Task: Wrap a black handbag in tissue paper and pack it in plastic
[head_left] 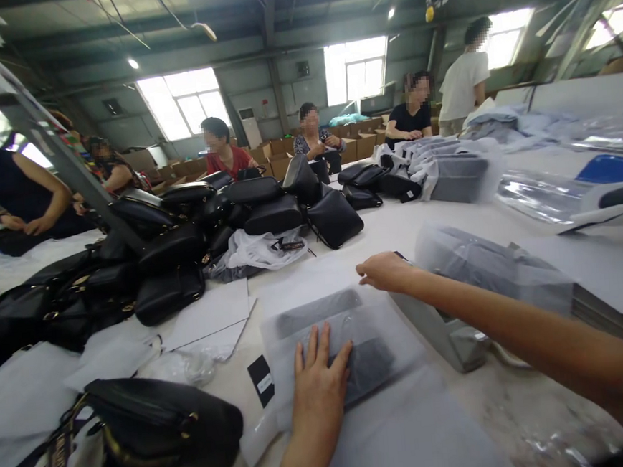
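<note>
White table [389, 226], frosted bag [380, 321] — beneath left hand [319, 385]

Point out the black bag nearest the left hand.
The black bag at the lower left: it lies apart from the heap farther back, closer to the left hand.

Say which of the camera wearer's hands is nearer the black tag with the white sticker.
The left hand: it rests on the frosted bag, just right of the black tag; the right hand is farther off, by the bag's far edge.
</note>
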Available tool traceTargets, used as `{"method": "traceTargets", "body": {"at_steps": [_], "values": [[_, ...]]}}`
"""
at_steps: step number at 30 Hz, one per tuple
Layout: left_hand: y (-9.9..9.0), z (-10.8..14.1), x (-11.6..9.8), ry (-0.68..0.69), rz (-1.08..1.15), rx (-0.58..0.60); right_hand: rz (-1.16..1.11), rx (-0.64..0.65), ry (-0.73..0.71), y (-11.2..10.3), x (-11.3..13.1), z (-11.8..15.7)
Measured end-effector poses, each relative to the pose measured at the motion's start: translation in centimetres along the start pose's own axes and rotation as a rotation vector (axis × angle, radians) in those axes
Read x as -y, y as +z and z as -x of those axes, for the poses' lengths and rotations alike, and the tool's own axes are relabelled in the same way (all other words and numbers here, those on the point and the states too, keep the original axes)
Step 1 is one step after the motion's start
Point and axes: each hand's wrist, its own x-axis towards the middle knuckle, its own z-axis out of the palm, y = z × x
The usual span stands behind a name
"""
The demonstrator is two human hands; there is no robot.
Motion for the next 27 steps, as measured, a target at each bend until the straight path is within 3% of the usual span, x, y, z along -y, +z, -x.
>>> {"method": "traceTargets", "body": {"at_steps": [6, 8, 11, 14, 18, 24, 27], "values": [[0.1, 0.1, 0.0, -0.002, -0.001, 0.006, -0.102, -0.265, 0.316, 0.2, -4.9, 11.7], [0.1, 0.1, 0.0, -0.003, -0.002, 0.006, -0.208, -0.356, 0.394, 1.4, -5.8, 15.5], [-0.1, 0.2, -0.1, 0.000, -0.009, -0.006, -0.456, -0.336, 0.499, 3.8, -6.4, 19.0], [-0.2, 0.2, -0.1, 0.009, -0.024, -0.007, -0.697, -0.299, 0.583, 5.5, -6.2, 20.2], [-0.4, 0.3, -0.1, 0.023, -0.046, 0.008, -0.960, -0.362, 0.663, 5.3, -4.9, 20.3], [-0.7, 0.3, -0.2, 0.035, -0.064, 0.002, -0.951, -0.670, 0.673, 2.9, -1.7, 21.9], [-0.7, 0.4, -0.2, 0.032, -0.069, 0.003, -1.133, -0.696, 0.726, 2.9, -0.3, 23.7]]}}
